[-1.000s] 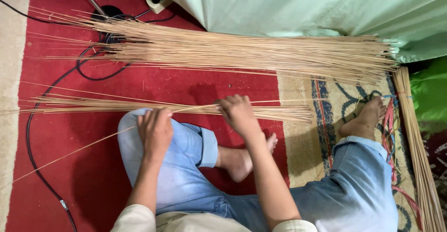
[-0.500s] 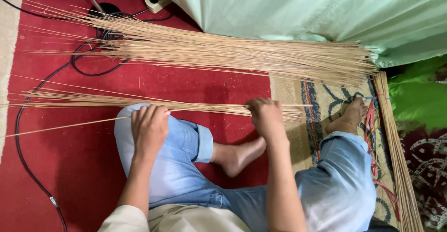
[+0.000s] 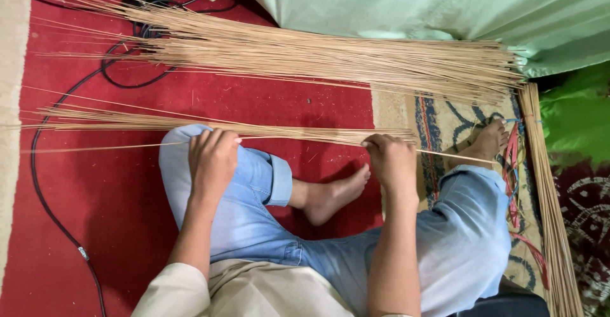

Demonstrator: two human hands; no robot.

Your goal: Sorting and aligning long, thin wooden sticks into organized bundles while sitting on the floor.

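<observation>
Both the left hand (image 3: 213,161) and right hand (image 3: 392,162) grip thin tan sticks (image 3: 298,132) closed.

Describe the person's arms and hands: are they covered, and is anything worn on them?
Both hands, the left hand and the right hand, are bare, with no gloves, rings or watch showing. The forearms are uncovered; cream short sleeves end near the elbows.

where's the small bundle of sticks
In the head view, the small bundle lies across the lap on the red carpet, between left hand and right hand.
</observation>
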